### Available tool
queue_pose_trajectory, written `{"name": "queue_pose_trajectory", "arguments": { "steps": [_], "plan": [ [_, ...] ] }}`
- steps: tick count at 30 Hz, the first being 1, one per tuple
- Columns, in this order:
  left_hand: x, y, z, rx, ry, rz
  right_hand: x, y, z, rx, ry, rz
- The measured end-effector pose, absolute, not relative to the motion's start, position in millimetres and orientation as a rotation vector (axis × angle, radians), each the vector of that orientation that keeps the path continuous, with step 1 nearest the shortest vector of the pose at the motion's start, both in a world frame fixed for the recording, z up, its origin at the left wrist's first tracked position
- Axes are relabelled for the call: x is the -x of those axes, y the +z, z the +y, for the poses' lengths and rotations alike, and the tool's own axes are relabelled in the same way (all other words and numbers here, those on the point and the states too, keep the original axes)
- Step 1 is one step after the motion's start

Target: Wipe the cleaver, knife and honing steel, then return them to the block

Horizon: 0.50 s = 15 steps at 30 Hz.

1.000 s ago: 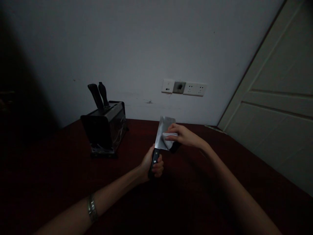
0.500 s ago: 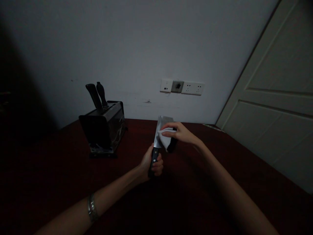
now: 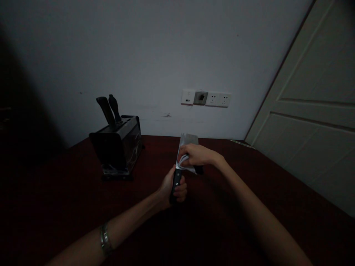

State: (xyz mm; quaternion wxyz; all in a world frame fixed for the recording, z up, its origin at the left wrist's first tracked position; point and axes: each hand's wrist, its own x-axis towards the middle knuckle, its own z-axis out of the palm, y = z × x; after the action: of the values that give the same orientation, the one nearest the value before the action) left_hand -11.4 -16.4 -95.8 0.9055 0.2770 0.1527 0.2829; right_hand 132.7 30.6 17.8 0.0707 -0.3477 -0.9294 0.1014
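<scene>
My left hand [image 3: 174, 187] is closed around the black handle of a steel cleaver [image 3: 188, 140], holding it blade-up above the dark red table [image 3: 69, 207]. My right hand [image 3: 194, 154] is closed on a white cloth [image 3: 185, 164] and presses it against the lower part of the blade, near the handle. The cloth is mostly hidden under my fingers. A metal bracelet [image 3: 104, 239] sits on my left forearm.
A black and steel knife block [image 3: 118, 146] with two dark handles sticking out stands at the back left of the table. Wall sockets [image 3: 205, 98] are on the white wall behind. A pale door [image 3: 313, 111] is at the right.
My right hand with the cloth has slid across and down the blade toward the handle. The cleaver has stayed upright in my left hand with only a small shift.
</scene>
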Motion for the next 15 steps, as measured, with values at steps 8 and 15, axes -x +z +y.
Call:
{"name": "queue_pose_trajectory", "arguments": {
  "steps": [8,15],
  "plan": [
    [10.4,-95.0,-17.6,-0.573,0.589,0.306,-132.7,17.8,29.5,1.024,0.293,-2.75],
    [9.5,-96.4,-18.7,-0.57,0.586,0.309,-130.7,17.9,30.4,0.831,0.439,-2.905]
  ]
}}
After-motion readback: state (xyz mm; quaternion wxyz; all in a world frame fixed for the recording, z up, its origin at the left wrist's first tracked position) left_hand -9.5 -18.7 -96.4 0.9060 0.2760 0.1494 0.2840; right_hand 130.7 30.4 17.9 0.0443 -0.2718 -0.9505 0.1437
